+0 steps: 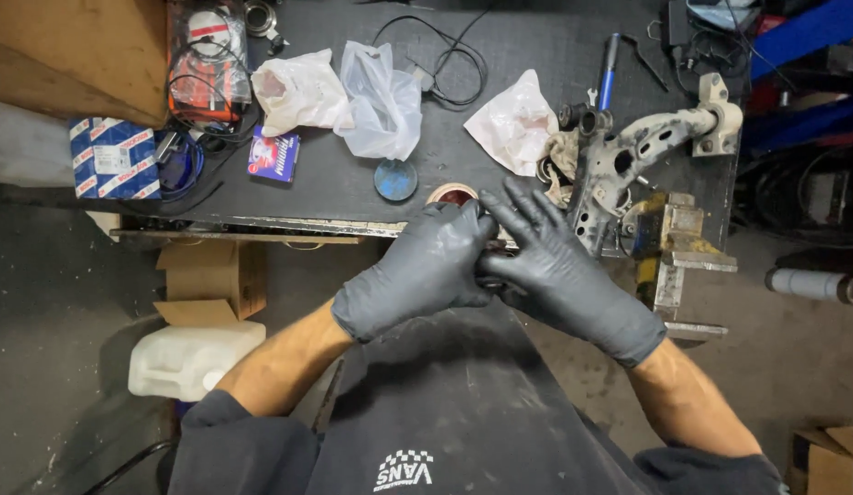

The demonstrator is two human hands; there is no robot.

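Both my hands wear dark grey gloves and meet in front of my chest, just off the front edge of the workbench (289, 188). My left hand (417, 273) curls its fingers against my right hand (555, 270), whose fingers spread upward. A small dark part seems pinched between them, mostly hidden by the gloves. Just beyond my fingertips sits a small open tin of red-brown grease (452, 193), with its blue lid (395, 180) to the left. A grey metal control arm (642, 151) lies to the right, held in a bench vise (676, 247).
Crumpled plastic bags (381, 101) and a stained white bag (516, 124) lie on the bench with black cables, a blue-handled tool (610, 73) and small boxes (113, 158). Below left are a cardboard box (211, 280) and a white jerrycan (188, 357) on the floor.
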